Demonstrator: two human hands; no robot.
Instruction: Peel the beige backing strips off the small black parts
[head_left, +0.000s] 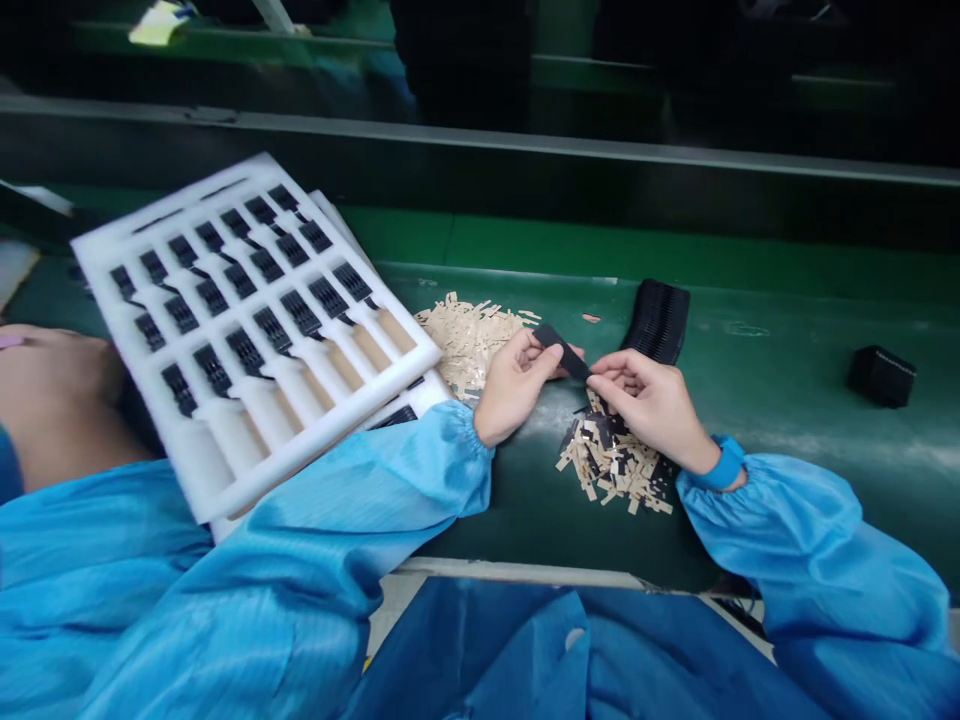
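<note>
Between my two hands is a flat black strip-like piece (561, 352), slanting down to the right. My left hand (517, 385) pinches its upper left end between thumb and fingers. At the lower right end, my right hand (649, 405) grips it with thumb and fingertips. Right below lies a heap of small beige and black cut pieces (619, 465). Behind my left hand spreads a larger pile of beige slips (469, 335). A stack of black flat parts (656, 320) stands just beyond my right hand.
A white foam tray (315, 395) with rows of black parts in its slots lies at the left, on another white tray. A small black stack (883, 377) sits at the right on the green table (787, 420). Another person's arm (60, 390) is at the left edge.
</note>
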